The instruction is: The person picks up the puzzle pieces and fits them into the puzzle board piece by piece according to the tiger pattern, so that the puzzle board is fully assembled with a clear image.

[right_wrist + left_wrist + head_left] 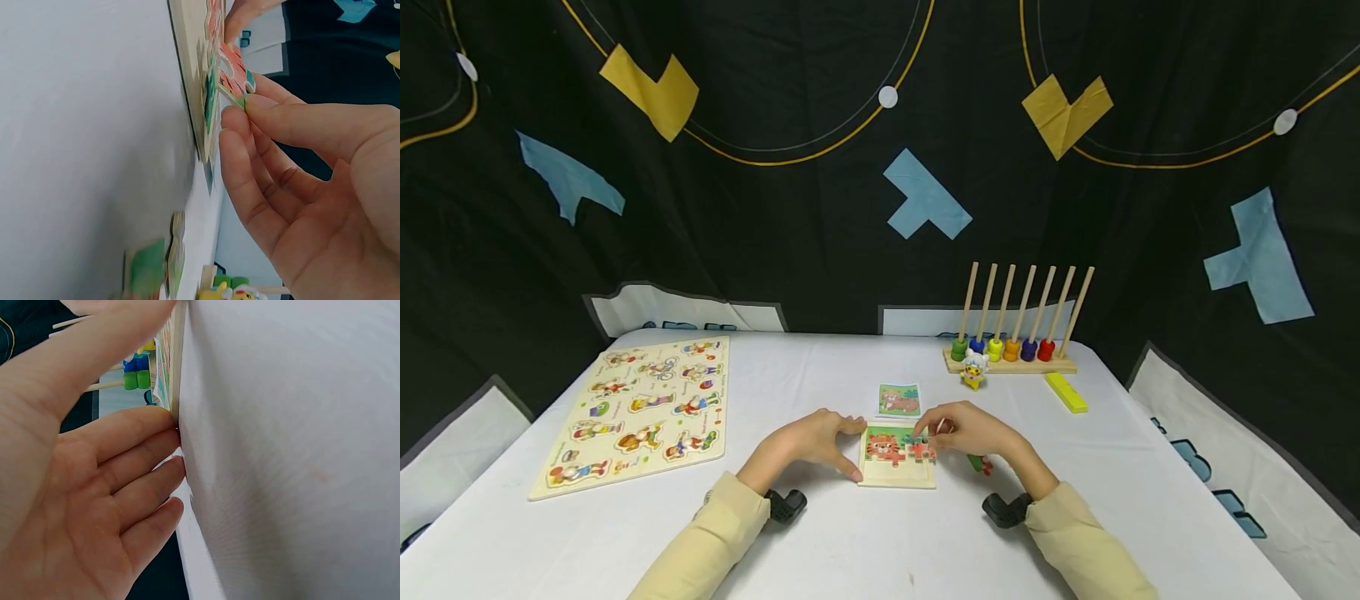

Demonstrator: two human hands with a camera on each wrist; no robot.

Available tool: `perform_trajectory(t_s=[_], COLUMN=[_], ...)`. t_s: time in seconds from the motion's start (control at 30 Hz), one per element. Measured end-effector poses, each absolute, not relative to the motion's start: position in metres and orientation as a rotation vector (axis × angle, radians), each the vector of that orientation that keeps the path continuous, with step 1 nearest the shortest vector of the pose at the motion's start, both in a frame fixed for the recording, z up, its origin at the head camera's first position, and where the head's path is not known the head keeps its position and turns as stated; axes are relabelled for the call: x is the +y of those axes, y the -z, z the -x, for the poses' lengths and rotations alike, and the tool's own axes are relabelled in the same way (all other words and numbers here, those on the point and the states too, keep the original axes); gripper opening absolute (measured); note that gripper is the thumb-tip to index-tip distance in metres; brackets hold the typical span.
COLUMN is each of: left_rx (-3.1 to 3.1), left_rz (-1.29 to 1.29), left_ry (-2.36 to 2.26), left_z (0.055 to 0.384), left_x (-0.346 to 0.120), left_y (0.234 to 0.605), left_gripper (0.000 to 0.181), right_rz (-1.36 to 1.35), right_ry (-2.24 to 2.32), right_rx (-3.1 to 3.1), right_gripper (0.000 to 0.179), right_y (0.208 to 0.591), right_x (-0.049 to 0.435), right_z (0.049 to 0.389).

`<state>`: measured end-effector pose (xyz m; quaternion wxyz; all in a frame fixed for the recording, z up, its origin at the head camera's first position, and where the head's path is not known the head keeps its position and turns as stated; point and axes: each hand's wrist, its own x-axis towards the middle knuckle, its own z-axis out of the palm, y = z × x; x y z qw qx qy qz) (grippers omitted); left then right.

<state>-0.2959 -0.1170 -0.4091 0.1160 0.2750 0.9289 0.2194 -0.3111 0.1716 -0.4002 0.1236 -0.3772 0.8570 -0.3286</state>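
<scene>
A small wooden puzzle board point(897, 480) lies on the table with an orange animal's face point(884, 448) pieced together at its left. Spread fingers and thumb of my left hand point(822, 440) rest along the board's left edge. My right hand point(958, 427) pinches an orange and green puzzle piece point(233, 70) between thumb and fingertips, tilted over the board's right part. Beside that hand, loose puzzle pieces point(980, 463) lie on the table, partly hidden by it in the head view. Just behind the board is a picture card point(899, 401) of an animal.
A large wooden picture puzzle point(647, 408) covers the left of the table. At the back right stands a peg rack point(1009, 367) with coloured beads, a small yellow and white figurine point(973, 369) in front and a yellow block point(1066, 392) to its right.
</scene>
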Motion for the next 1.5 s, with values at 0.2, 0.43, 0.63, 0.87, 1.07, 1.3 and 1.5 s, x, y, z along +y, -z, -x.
perform_trajectory(t_s=[0.2, 0.43, 0.63, 0.87, 1.07, 1.3, 1.5], left_rx=[2.726, 2.726, 2.726, 2.721, 2.719, 2.720, 2.721], left_rz=[-0.797, -0.797, -0.809, -0.804, -0.797, -0.800, -0.780], left_ry=[-0.639, -0.635, -0.628, -0.634, -0.642, -0.637, -0.632], left_z=[0.296, 0.294, 0.295, 0.296, 0.295, 0.294, 0.295], left_x=[-0.117, -0.116, -0.116, -0.117, -0.116, -0.116, -0.117], left_y=[0.409, 0.408, 0.408, 0.409, 0.407, 0.407, 0.409], left_gripper=[0.086, 0.085, 0.085, 0.085, 0.085, 0.086, 0.087], right_rz=[1.104, 1.100, 1.074, 1.057, 1.045, 1.099, 1.066], right_ry=[0.942, 0.916, 0.924, 0.917, 0.892, 0.839, 0.828], right_rx=[2.475, 2.474, 2.474, 2.500, 2.519, 2.547, 2.564], right_gripper=[0.021, 0.021, 0.019, 0.018, 0.022, 0.022, 0.019], right_y=[0.404, 0.405, 0.407, 0.408, 0.407, 0.406, 0.405], right_x=[0.164, 0.158, 0.157, 0.157, 0.157, 0.156, 0.154], right_z=[0.315, 0.317, 0.317, 0.317, 0.317, 0.314, 0.311])
